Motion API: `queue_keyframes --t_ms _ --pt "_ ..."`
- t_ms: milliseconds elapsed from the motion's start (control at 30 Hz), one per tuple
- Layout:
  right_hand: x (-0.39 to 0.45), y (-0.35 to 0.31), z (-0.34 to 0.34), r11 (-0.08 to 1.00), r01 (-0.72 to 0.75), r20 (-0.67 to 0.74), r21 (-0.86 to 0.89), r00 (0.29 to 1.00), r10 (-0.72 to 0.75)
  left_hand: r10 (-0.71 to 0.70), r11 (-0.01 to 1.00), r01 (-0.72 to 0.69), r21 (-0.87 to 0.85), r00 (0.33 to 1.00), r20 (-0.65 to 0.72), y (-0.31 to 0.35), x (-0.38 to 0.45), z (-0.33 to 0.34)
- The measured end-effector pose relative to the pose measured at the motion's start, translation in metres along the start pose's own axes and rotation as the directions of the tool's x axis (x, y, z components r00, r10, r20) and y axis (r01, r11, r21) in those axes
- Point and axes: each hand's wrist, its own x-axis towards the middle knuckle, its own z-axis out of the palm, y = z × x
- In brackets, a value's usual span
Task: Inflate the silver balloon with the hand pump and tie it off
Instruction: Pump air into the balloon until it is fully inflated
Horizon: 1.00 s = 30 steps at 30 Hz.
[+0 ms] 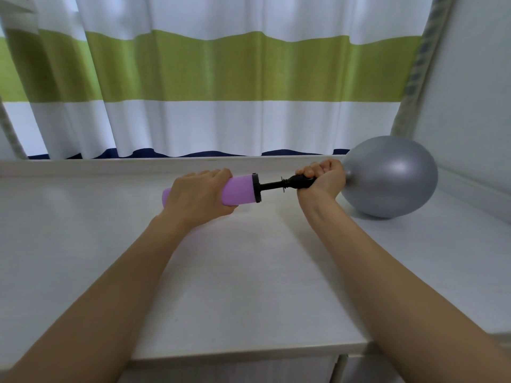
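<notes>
Silver latex: the silver balloon (392, 175) is well filled and rounded, resting on the white tabletop (249, 272) at the far right, near the wall, with one bright highlight on its skin.
Balloon neck: hidden inside the right hand (322, 176); it is presumably seated on the pump nozzle, but the joint itself cannot be seen.
Right hand: closed in a fist around the black nozzle end and the balloon's neck, knuckles up, touching the balloon's left side.
Hand pump: the hand pump (240, 189) lies roughly level above the table, lilac barrel to the left, black collar and thin black rod running right to the nozzle.
Rod: partly exposed between barrel and nozzle, so the stroke appears to be mid-travel.
Left hand: the left hand (200, 192) is wrapped around the lilac barrel, fingers over the top, thumb side underneath.
Step in hand: pumping, judged from the grips; tying is not yet done.
Method advice: keep the right fist tight on the neck so no air escapes, drive the barrel straight along the rod's line, and stop before the skin turns taut and pear-shaped, leaving enough slack neck for a knot.
Surroundings: a striped curtain (221, 78), white and green with a dark blue hem, hangs behind the table's back ledge.
Not determinable: the fingertips of both hands, the far end of the barrel, and the balloon's underside contact.
</notes>
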Motion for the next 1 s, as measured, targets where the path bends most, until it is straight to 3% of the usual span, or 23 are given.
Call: queue_keyframes --t_ms 333,633,1000 --pt "0.015 -0.021 -0.009 0.996 0.057 -0.063 0.062 0.997 -0.053 -0.133 0.991 0.132 0.018 0.990 0.056 -0.048 -0.013 -0.006" --pt "0.002 -0.006 -0.001 0.996 0.025 -0.019 0.086 1.000 -0.023 0.018 0.998 -0.018 0.052 1.000 0.005 -0.003 0.003 -0.008" --pt "-0.005 0.006 0.004 0.999 -0.025 0.027 0.020 0.999 0.025 0.014 1.000 -0.014 0.008 1.000 0.005 0.028 0.006 -0.001"
